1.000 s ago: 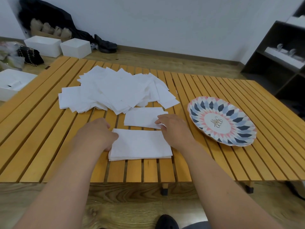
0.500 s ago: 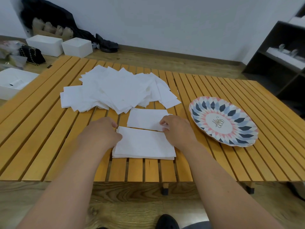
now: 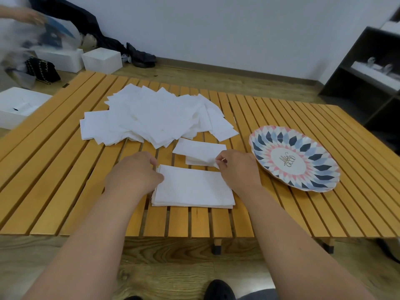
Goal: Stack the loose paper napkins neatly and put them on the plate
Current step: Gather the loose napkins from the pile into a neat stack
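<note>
A neat stack of white napkins (image 3: 194,188) lies near the front of the slatted wooden table (image 3: 65,169). My left hand (image 3: 135,172) rests at the stack's left edge with curled fingers touching it. My right hand (image 3: 237,167) pinches the near right corner of a single loose napkin (image 3: 200,151) lying just behind the stack. A big untidy pile of loose napkins (image 3: 151,118) is spread further back. The patterned plate (image 3: 294,161) sits to the right of my right hand with nothing on it.
White boxes (image 3: 101,60), a black bag (image 3: 42,70) and dark clothing lie on the floor behind the table. Another person's hand (image 3: 23,15) moves a clear bag at the far left. A dark shelf (image 3: 368,76) stands at the right.
My right hand has lifted the corner of the single napkin, showing another beneath it. Another person's hand with a bag has come into view at the top left.
</note>
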Available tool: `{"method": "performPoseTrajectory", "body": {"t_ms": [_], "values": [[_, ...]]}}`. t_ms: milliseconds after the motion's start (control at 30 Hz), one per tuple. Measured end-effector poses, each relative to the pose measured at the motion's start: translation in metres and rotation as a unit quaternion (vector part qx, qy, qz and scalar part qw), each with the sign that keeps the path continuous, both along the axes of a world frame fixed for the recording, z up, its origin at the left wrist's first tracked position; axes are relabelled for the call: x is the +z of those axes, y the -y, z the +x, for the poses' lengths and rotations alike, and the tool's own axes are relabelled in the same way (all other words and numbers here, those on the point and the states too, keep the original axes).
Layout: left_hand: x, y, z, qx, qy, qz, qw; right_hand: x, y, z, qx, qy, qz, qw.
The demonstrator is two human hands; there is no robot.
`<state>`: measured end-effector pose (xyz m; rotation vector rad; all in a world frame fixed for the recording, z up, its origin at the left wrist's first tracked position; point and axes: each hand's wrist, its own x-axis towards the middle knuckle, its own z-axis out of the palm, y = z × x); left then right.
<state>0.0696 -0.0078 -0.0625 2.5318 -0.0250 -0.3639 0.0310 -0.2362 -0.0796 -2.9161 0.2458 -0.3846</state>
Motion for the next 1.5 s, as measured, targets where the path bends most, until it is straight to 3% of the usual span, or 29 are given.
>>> {"method": "performPoseTrajectory", "body": {"t_ms": [267, 500, 633, 800, 867, 967, 1100, 1167, 1300, 1367, 1500], "values": [[0.000, 0.000, 0.000, -0.002, 0.002, -0.012, 1.000, 0.003, -0.001, -0.001, 0.000, 0.012, 0.008, 1.000], [0.002, 0.000, 0.000, -0.008, 0.007, -0.008, 1.000, 0.007, -0.003, -0.001, -0.005, 0.101, 0.052, 0.994], [0.005, -0.001, -0.002, -0.011, 0.020, 0.014, 1.000, 0.013, -0.002, 0.000, -0.029, 0.177, 0.149, 0.972], [0.012, 0.000, -0.006, -0.003, 0.068, 0.021, 0.997, 0.032, -0.002, 0.003, -0.037, 0.202, 0.304, 0.930], [0.013, 0.001, -0.008, -0.002, 0.112, -0.011, 0.994, 0.043, -0.002, 0.002, -0.026, 0.162, 0.389, 0.906], [0.019, 0.006, -0.013, -0.047, 0.126, -0.150, 0.980, 0.056, -0.004, -0.003, 0.001, 0.050, 0.482, 0.875], [0.036, 0.018, -0.026, -0.104, 0.022, -0.332, 0.937, 0.062, -0.013, -0.009, 0.016, -0.044, 0.569, 0.821], [0.039, 0.018, -0.028, -0.100, -0.026, -0.385, 0.917, 0.062, -0.012, -0.010, 0.011, -0.072, 0.569, 0.819], [0.045, 0.012, -0.025, -0.045, -0.127, -0.520, 0.843, 0.063, -0.007, -0.012, 0.007, -0.105, 0.564, 0.819], [0.047, 0.009, -0.023, -0.012, -0.116, -0.517, 0.848, 0.064, -0.004, -0.015, 0.007, -0.125, 0.563, 0.817], [0.042, 0.010, -0.020, 0.001, -0.050, -0.422, 0.905, 0.064, 0.002, -0.019, 0.014, -0.186, 0.535, 0.824]]}}
